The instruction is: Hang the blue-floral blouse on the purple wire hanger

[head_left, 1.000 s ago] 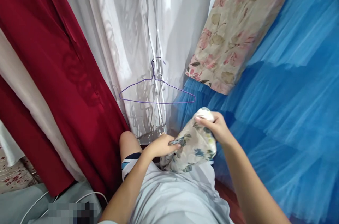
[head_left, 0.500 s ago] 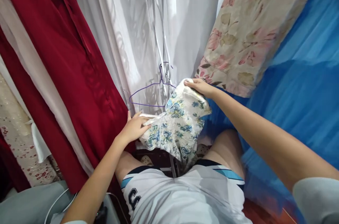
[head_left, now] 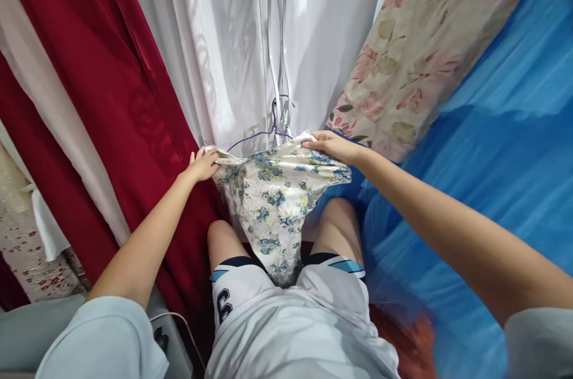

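A white garment with blue and yellow flowers [head_left: 273, 200] hangs stretched between my two hands, its lower part drooping between my knees. My left hand [head_left: 202, 165] grips its upper left edge, fingers closed on the cloth. At the upper right edge, my right hand [head_left: 329, 145] pinches the fabric between thumb and fingers. Just behind the garment's top edge is a purple hanger [head_left: 255, 137], hooked among white straps [head_left: 274, 56]. The garment hides the hanger's lower bar.
Dark red cloth [head_left: 134, 110] hangs on the left, white drapes [head_left: 224, 39] behind. A pink-flowered beige fabric [head_left: 389, 68] and blue tulle [head_left: 470, 188] hang on the right. At lower left lies a grey padded surface [head_left: 40, 331] near a white cable [head_left: 185, 325].
My left hand has moved up and left with the garment's edge, spreading it wider. The garment now covers the hanger's lower part. My right hand has barely moved.
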